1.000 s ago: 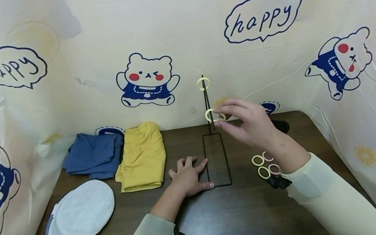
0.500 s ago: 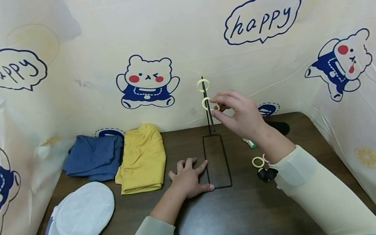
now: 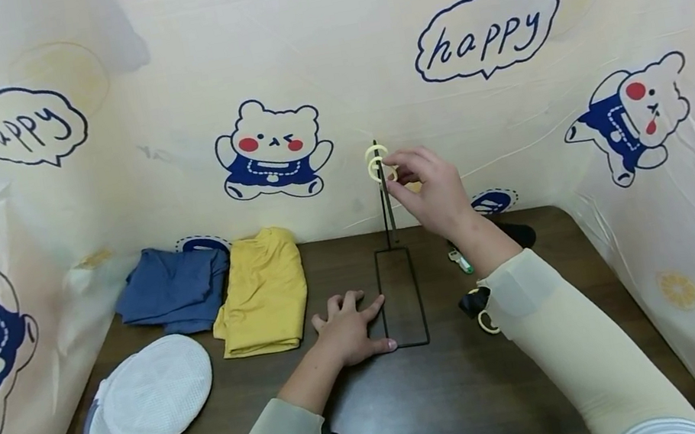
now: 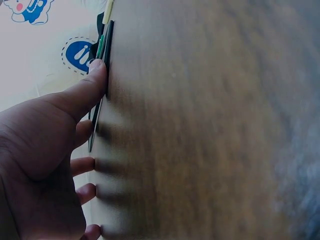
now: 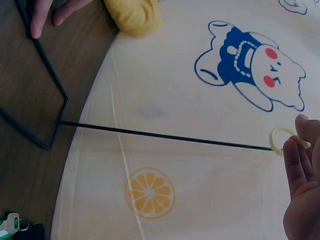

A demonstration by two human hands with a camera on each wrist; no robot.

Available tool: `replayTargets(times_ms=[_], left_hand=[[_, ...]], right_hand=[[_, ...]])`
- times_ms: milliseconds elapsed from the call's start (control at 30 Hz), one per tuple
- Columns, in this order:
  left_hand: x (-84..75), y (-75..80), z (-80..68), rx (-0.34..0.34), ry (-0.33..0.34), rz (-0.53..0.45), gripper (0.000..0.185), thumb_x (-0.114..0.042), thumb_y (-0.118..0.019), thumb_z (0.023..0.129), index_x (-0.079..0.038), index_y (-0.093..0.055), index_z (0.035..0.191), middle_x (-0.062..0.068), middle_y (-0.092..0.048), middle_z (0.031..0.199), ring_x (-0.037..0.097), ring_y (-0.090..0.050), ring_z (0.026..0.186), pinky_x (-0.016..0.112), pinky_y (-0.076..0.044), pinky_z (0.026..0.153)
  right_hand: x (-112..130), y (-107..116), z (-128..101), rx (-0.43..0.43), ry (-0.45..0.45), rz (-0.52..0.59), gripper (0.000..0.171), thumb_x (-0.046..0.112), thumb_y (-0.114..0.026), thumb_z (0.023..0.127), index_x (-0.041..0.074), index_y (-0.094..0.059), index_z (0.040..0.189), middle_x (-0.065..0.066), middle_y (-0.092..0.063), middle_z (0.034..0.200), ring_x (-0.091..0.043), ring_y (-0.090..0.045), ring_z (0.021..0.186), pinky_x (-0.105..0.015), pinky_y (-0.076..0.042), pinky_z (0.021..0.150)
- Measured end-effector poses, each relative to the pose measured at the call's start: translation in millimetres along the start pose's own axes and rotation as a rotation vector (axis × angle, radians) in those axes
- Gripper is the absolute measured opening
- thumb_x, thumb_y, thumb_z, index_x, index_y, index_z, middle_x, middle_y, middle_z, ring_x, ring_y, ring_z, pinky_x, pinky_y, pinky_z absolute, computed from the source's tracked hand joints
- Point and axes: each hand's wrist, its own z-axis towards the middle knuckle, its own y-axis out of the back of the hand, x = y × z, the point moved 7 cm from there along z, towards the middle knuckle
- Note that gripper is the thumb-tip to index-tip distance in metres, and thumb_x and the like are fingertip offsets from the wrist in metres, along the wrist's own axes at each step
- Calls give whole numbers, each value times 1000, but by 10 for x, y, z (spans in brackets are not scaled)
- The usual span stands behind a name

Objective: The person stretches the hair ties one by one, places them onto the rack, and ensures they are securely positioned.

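Observation:
A black wire stand (image 3: 420, 297) has a flat rectangular base on the table and a tall thin upright at its far end. One pale yellow ring (image 3: 369, 152) is at the upright's top. Just below it, my right hand (image 3: 430, 191) pinches another pale yellow ring (image 5: 272, 141) between thumb and fingers, and the ring overlaps the upright in the head view. My left hand (image 3: 348, 329) lies low on the table with fingers spread, its thumb and index finger touching the left side of the base. In the left wrist view, the thumb (image 4: 92, 85) presses the wire.
Folded yellow cloth (image 3: 266, 293) and blue cloth (image 3: 174, 286) lie at the back left, a white mesh cap (image 3: 149, 395) before them. Beyond my right forearm are a key with a green part (image 3: 460, 260) and a black object (image 3: 521, 231). A loose ring (image 3: 482, 324) shows beside the sleeve.
My right hand has risen along the upright with its ring, from well below the top ring to just under it. The forearm now covers most of the loose rings. My left hand stays put.

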Motion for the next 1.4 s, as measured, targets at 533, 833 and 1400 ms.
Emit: replayTargets(times_ms=[533, 833, 1400], left_hand=[[-18, -31, -3, -2, -8, 2, 91, -74, -69, 85, -42, -33, 162, 7, -25, 168, 45, -19, 148, 78, -23, 103], [14, -21, -17, -12, -8, -15, 91, -73, -70, 84, -40, -35, 162, 7, -25, 167, 44, -19, 148, 80, -22, 102], [4, -14, 8, -1, -9, -9, 91, -73, -69, 85, -40, -33, 163, 7, -23, 168, 45, -18, 148, 79, -22, 102]], right_hand=[[-183, 0, 64, -5, -106, 80, 37, 4, -80, 91, 1, -69, 126, -11, -64, 122, -19, -71, 98, -28, -57, 88], [-256, 100, -113, 15, -66, 35, 33, 7, -82, 90, 0, -71, 120, -10, -68, 110, -19, -72, 92, -33, -59, 84], [-490, 344, -733, 38, -35, -21, 30, 3, -84, 87, 3, -74, 114, -9, -71, 102, -21, -72, 86, -39, -60, 77]])
